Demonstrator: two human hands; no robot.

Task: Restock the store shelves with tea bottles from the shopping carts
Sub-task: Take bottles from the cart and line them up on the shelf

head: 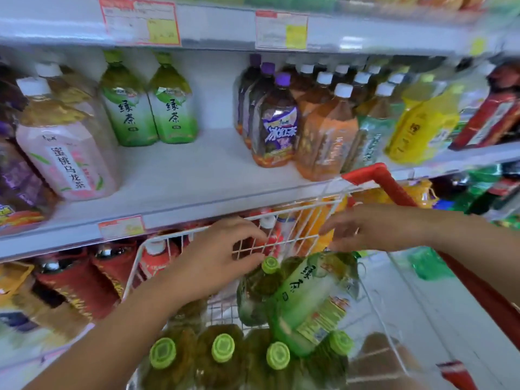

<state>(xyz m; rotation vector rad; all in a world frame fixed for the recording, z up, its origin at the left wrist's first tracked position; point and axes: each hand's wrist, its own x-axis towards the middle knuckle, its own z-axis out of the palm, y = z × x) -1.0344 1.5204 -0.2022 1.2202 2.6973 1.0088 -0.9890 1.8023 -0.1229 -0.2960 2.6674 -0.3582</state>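
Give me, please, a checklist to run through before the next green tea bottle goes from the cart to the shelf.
1. Top bottle free: ok, it lies tilted on the upright ones.
2. Grip: not ok. The left hand is by its cap and the right hand is above it; neither holds it.
3. Cap on: ok.
4. Shelf space: ok, bare beside the two green teas.
5. Path over the cart rim: probably ok, only the hands are above it.
6. Bottle undamaged: cannot tell, too blurred.
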